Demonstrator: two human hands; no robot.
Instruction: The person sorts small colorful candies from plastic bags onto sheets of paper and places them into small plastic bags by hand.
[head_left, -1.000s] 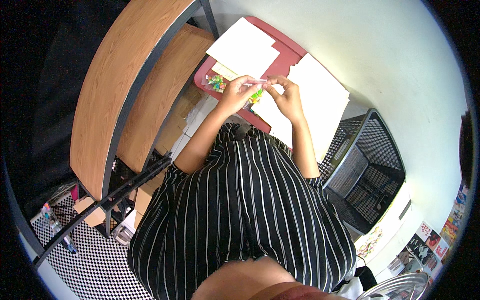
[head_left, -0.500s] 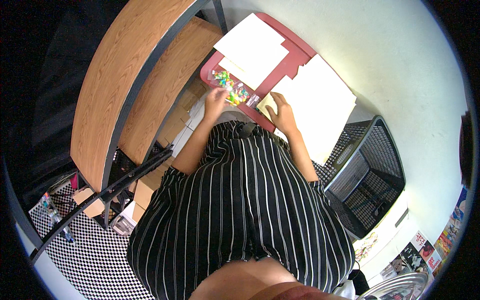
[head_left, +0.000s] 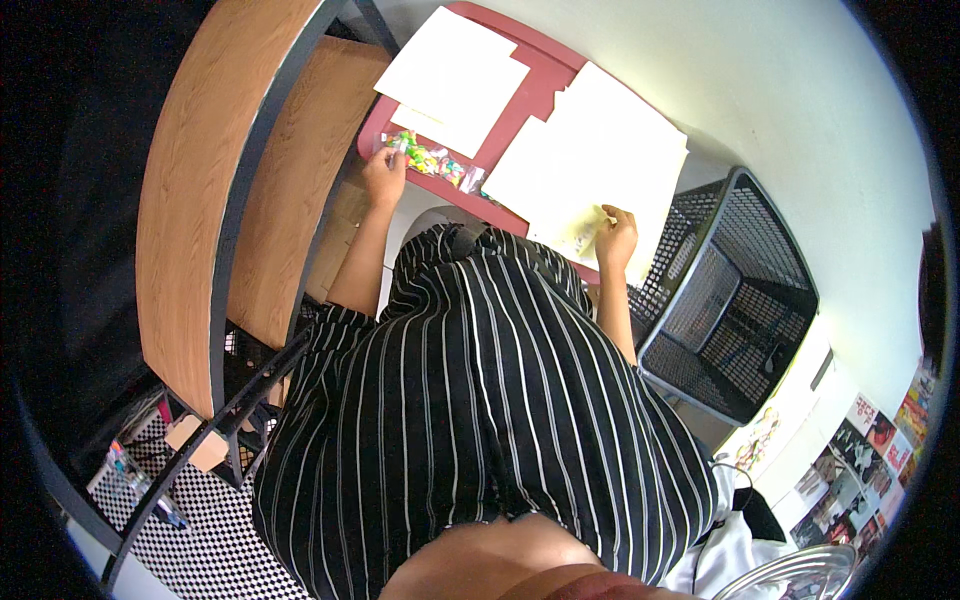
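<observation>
My left hand (head_left: 384,178) is at the near left edge of a dark red table, fingers curled against one end of a row of small clear bags (head_left: 424,160) filled with brightly coloured pieces. Those pieces are too small to name. Over to the right, my right hand (head_left: 617,238) rests on a wide stack of cream paper sheets (head_left: 590,150), its fingers bent and close to the thumb. Beside its fingertips lies a faint, crumpled-looking patch (head_left: 580,236) that I cannot make out.
White sheets (head_left: 455,75) lie at the table's far left, with the red tabletop (head_left: 530,95) showing between the paper piles. A black mesh basket (head_left: 735,300) stands to the right. Wooden shelves on a dark frame (head_left: 285,190) rise at the left, and a pale wall closes the back.
My right hand has moved right and nearer to me, from the left edge of the cream stack to its near right part. My left hand has shifted to the left end of the bags.
</observation>
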